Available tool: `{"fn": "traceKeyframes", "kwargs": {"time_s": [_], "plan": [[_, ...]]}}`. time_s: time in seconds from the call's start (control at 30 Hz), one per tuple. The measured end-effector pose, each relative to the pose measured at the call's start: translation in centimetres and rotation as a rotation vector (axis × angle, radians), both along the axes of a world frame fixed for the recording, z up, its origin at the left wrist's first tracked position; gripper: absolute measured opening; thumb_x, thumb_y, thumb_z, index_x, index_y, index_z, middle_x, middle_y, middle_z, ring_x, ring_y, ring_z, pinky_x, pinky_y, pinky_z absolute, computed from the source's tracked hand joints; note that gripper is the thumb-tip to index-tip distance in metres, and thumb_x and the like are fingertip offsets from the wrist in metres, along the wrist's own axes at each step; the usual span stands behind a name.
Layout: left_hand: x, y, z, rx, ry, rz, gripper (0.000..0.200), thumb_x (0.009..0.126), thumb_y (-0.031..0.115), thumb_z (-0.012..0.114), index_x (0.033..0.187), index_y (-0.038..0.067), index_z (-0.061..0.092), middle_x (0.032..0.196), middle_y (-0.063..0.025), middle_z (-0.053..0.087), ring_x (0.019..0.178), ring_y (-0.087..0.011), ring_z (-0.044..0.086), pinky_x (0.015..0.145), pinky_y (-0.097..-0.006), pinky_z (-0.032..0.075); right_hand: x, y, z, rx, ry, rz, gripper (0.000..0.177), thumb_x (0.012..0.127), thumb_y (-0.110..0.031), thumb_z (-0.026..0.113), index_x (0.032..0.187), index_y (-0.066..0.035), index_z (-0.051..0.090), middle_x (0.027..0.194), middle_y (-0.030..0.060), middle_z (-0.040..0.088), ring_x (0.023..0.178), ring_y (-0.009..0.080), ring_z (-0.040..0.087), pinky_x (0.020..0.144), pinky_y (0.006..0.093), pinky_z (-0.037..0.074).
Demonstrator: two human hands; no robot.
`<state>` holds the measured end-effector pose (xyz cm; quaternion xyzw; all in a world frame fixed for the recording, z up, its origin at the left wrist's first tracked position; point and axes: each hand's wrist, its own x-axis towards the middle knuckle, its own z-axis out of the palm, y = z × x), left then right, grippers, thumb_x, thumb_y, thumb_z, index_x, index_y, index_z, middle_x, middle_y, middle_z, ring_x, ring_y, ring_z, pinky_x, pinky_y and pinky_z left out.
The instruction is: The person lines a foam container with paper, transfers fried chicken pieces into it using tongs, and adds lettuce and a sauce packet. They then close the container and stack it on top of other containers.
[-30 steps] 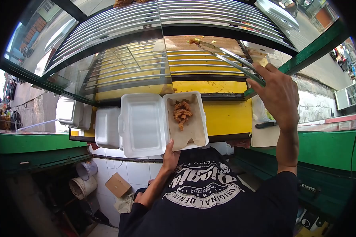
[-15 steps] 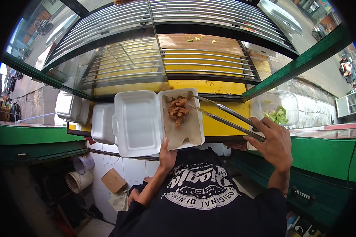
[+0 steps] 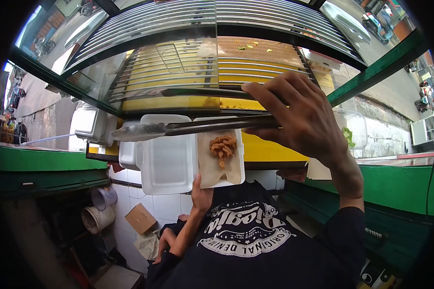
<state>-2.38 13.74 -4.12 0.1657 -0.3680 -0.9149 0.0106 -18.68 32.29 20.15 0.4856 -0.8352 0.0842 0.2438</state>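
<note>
My left hand [image 3: 202, 195] grips the near edge of an opened white foam takeaway box [image 3: 167, 166], thumb up beside the fold between lid and base. Brown paper [image 3: 208, 173] lines the right half, and a piece of crispy fried chicken [image 3: 222, 150] lies on it. Raised above the box, my right hand [image 3: 307, 118] is closed around metal tongs [image 3: 212, 125]. The two arms of the tongs point left and stand apart, with nothing between them. They pass over the far part of the box and hide some of it.
Closed foam boxes [image 3: 90, 124] are stacked at the left. A clear tub [image 3: 357, 137] with green leaves stands at the right. Beyond the box are a glass pane and slatted metal racks [image 3: 260, 67] over a yellow surface. A cardboard box [image 3: 140, 218] and buckets [image 3: 94, 220] sit low at the left.
My right hand has lifted the tongs up from beside the chicken, and they now point left across the box. My left hand keeps its hold on the box.
</note>
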Motion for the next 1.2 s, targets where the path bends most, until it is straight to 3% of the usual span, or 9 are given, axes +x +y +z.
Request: {"fn": "traceKeyframes", "kwargs": {"time_s": [0.1,0.23,0.33,0.4,0.57,0.7,0.77,1.1,1.2], "plan": [[1.2,-0.6,-0.2,0.04,-0.057,0.014,0.052,0.096,0.038,0.037,0.133,0.001,0.04,0.13,-0.0109,0.05,0.12,-0.0235,0.048,0.101,-0.0383,0.036,-2.6,-7.0,0.9,-0.054,0.24,0.167,0.048,0.077,-0.04,0.068,0.11,-0.006,0.06,0.102,0.0127,0.064,0.101,0.0246,0.06,0.089,0.0327,0.049],[2.5,-1.4,1.2,0.206,-0.146,0.005,0.052,0.096,0.037,0.038,0.133,0.001,0.039,0.131,-0.0118,0.049,0.121,-0.0234,0.047,0.103,-0.0381,0.037,-5.4,-14.9,1.6,-0.083,0.448,0.274,0.046,0.08,-0.046,0.063,0.107,-0.009,0.061,0.103,0.0081,0.066,0.101,0.0208,0.062,0.091,0.0308,0.049],[3.8,-2.0,1.3,0.089,-0.14,-0.059,0.05,0.097,0.036,0.038,0.134,0.001,0.038,0.132,-0.0115,0.048,0.122,-0.0232,0.047,0.104,-0.0374,0.036,-5.8,-17.1,2.0,-0.024,0.583,0.335,0.048,0.081,-0.051,0.059,0.107,-0.01,0.061,0.102,0.0063,0.066,0.101,0.0187,0.062,0.092,0.0291,0.048],[4.2,-2.3,2.2,0.14,-0.17,-0.051,0.05,0.097,0.035,0.038,0.134,0.001,0.038,0.133,-0.0115,0.048,0.122,-0.0231,0.047,0.105,-0.0371,0.036,-6.0,-17.5,1.5,0.011,0.587,0.334,0.048,0.082,-0.051,0.059,0.108,-0.011,0.061,0.101,0.0056,0.066,0.101,0.018,0.063,0.093,0.0283,0.047],[4.7,-3.2,2.7,0.208,-0.13,-0.014,0.049,0.097,0.035,0.038,0.134,0.002,0.038,0.132,-0.0115,0.049,0.121,-0.0229,0.048,0.103,-0.0367,0.037,-6.4,-16.1,0.6,0.092,0.611,0.287,0.048,0.081,-0.05,0.06,0.107,-0.009,0.06,0.102,0.0047,0.066,0.101,0.0172,0.063,0.094,0.0268,0.047],[3.7,-3.4,2.5,0.112,-0.088,-0.045,0.05,0.097,0.035,0.038,0.134,0.002,0.038,0.131,-0.0113,0.05,0.12,-0.0229,0.049,0.102,-0.0371,0.039,-6.3,-14.8,0.6,0.059,0.576,0.313,0.048,0.081,-0.05,0.06,0.105,-0.008,0.059,0.099,0.0045,0.067,0.097,0.017,0.064,0.093,0.027,0.047],[3.3,-3.6,1.7,0.286,-0.038,-0.057,0.048,0.098,0.034,0.037,0.134,0.002,0.038,0.131,-0.0108,0.049,0.121,-0.021,0.048,0.103,-0.0353,0.038,-6.3,-14.6,0.5,0.1,0.5,0.285,0.047,0.081,-0.049,0.06,0.104,-0.008,0.058,0.097,0.0042,0.066,0.096,0.0172,0.065,0.094,0.0281,0.047],[1.0,-0.3,2.4,0.153,-0.062,-0.093,0.049,0.096,0.035,0.04,0.133,0.002,0.039,0.129,-0.0121,0.051,0.119,-0.0248,0.049,0.102,-0.0396,0.038,-5.6,-5.3,1.1,0.047,0.425,0.221,0.041,0.082,-0.045,0.06,0.1,-0.009,0.055,0.095,0.0074,0.065,0.093,0.0189,0.065,0.091,0.0297,0.048],[0.6,0.4,1.9,0.146,-0.078,-0.158,0.047,0.092,0.026,0.042,0.132,0.001,0.039,0.13,-0.0131,0.05,0.12,-0.0255,0.048,0.103,-0.0406,0.036,-5.2,-1.8,0.9,0.091,0.395,0.143,0.047,0.076,-0.046,0.065,0.105,-0.01,0.055,0.094,0.0063,0.063,0.091,0.0193,0.062,0.088,0.029,0.05]]}}
